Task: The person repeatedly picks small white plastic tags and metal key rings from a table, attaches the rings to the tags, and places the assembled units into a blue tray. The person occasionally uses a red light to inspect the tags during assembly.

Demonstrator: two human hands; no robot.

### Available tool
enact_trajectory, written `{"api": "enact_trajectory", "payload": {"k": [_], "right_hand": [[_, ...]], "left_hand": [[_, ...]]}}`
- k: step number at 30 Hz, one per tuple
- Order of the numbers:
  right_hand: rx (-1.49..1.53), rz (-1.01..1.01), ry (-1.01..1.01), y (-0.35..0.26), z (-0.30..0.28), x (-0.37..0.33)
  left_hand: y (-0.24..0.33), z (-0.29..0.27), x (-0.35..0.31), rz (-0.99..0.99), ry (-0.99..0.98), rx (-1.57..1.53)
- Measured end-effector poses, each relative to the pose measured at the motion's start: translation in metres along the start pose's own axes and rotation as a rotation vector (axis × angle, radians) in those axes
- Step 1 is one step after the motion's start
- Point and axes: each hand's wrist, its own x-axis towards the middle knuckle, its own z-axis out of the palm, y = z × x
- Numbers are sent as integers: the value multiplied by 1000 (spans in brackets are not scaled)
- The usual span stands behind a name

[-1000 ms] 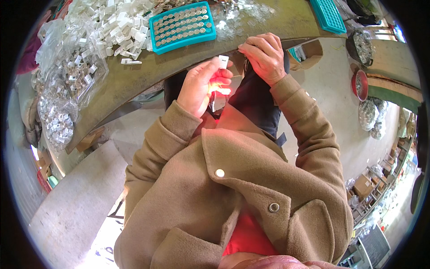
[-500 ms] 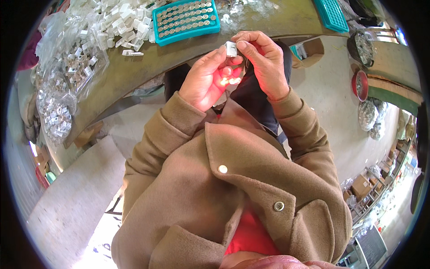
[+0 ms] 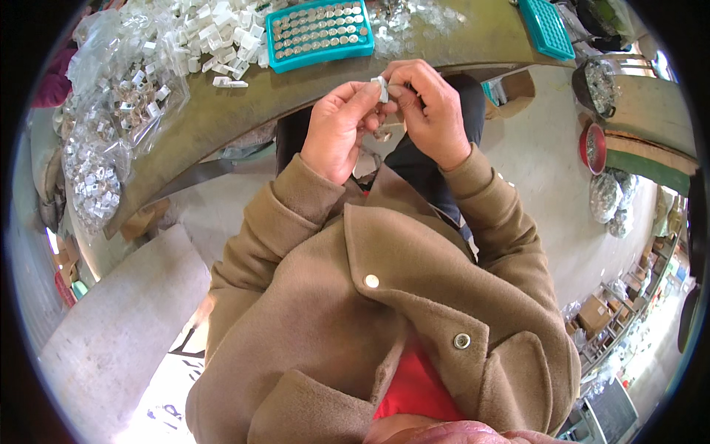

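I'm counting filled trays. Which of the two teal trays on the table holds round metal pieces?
The teal tray just beyond the hands, its rows filled with round metal pieces. The other teal tray, far right, shows only bare grid cells.

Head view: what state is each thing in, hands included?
small white part: pinched between both hands, above the lap
left hand: fingers closed on the part
right hand: fingers closed on the part
teal tray: on the workbench, rows filled with round pieces
second teal tray: on the bench, cells look empty
clear bags: full of small white parts

Head-worn fisheye, steeply downward, close.
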Motion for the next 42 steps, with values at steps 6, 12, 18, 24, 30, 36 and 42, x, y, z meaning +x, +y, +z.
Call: {"api": "enact_trajectory", "payload": {"k": [6,12,18,24,30,36,42], "right_hand": [[108,196,-108,-8,-3,6],[183,321,-215,-12,-9,11],[304,365,-389,-2,-22,15],[-497,22,182,59,-114,35],[-1394,490,215,137,-209,50],[-1101,558,170,151,-221,32],[-954,402,459,146,-224,-12]], "left_hand": [[7,-7,-3,-144,43,-62],[9,-11,-4,-171,-1,-100],[6,-7,-8,-145,3,-16],[-13,-4,3,-225,-86,152],[-30,-7,21,-325,-65,164],[-38,-6,29,-387,-12,161],[-43,-4,33,-421,27,155]]}}
